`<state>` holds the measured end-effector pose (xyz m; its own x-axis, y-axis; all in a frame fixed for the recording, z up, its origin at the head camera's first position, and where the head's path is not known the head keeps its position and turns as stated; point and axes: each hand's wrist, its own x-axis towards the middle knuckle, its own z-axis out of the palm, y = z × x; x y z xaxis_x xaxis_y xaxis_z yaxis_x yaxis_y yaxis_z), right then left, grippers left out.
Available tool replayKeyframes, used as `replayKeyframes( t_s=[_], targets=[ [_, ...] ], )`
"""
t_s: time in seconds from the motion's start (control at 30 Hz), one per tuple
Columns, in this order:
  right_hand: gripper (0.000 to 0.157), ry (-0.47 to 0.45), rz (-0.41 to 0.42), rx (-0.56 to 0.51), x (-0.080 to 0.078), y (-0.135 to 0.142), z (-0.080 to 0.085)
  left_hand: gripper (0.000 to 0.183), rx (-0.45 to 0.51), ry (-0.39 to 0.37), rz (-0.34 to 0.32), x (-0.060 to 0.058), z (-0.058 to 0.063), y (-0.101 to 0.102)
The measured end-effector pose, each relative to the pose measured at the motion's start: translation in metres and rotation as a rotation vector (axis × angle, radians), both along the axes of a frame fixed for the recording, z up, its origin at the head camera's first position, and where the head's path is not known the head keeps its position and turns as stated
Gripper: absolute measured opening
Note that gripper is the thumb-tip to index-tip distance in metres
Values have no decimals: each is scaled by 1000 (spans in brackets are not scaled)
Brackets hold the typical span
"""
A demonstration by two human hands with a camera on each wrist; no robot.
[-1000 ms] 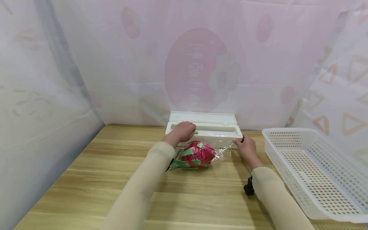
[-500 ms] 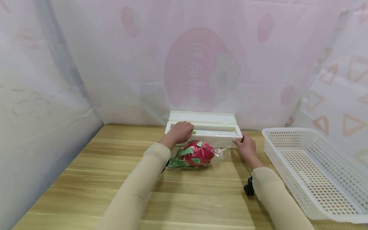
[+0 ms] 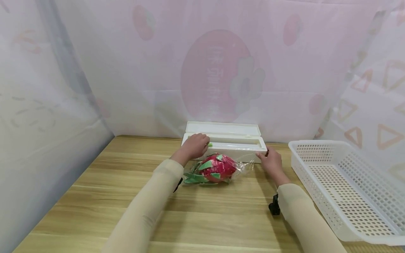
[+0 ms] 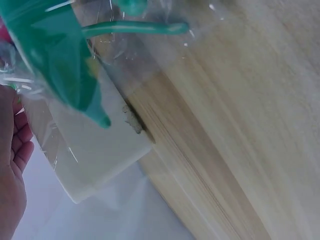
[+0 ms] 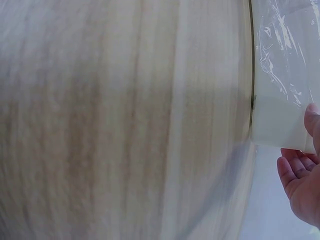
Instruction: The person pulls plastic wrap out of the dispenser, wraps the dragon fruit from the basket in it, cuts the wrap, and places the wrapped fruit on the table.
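In the head view a white cling film dispenser box (image 3: 232,154) stands at the back of the table, its lid (image 3: 223,127) raised. My left hand (image 3: 195,144) pinches a small green cutter slider (image 3: 210,144) on the box's front edge, near the left end. At the right end my right hand (image 3: 271,163) grips the corner, with the thumb (image 5: 312,111) on the front face and curled fingers beyond the end. Directly before the box lies a red and green dragon fruit (image 3: 219,168), covered by clear film (image 3: 243,166). Its green leaf tips (image 4: 60,60) show in the left wrist view.
A white perforated plastic basket (image 3: 329,196) stands on the right of the wooden table (image 3: 218,218). Printed white and pink cloth (image 3: 152,70) hangs behind the table and along both sides, close behind the raised lid.
My left hand has slid leftward along the box's front edge with the green cutter slider. The right hand keeps its grip on the box's right end, and the dragon fruit has barely shifted.
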<state>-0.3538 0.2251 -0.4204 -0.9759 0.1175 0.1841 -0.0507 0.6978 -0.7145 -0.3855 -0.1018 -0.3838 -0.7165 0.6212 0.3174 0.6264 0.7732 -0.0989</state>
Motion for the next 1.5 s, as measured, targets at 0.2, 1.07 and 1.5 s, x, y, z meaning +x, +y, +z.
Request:
replayKeyframes(
  t_s=[0.2,1.07,1.5],
  targets=[
    [51,-5,-2,7,0,1,0,11,13,17,-3,2,-1,-3],
    [50,-25,-7,-16,-1,0,-2,6,70,67,-98,3,-2,-20],
    [48,6,-6,-4,0,0,-1,6,69,80,-126,2,0,-27]
  ],
)
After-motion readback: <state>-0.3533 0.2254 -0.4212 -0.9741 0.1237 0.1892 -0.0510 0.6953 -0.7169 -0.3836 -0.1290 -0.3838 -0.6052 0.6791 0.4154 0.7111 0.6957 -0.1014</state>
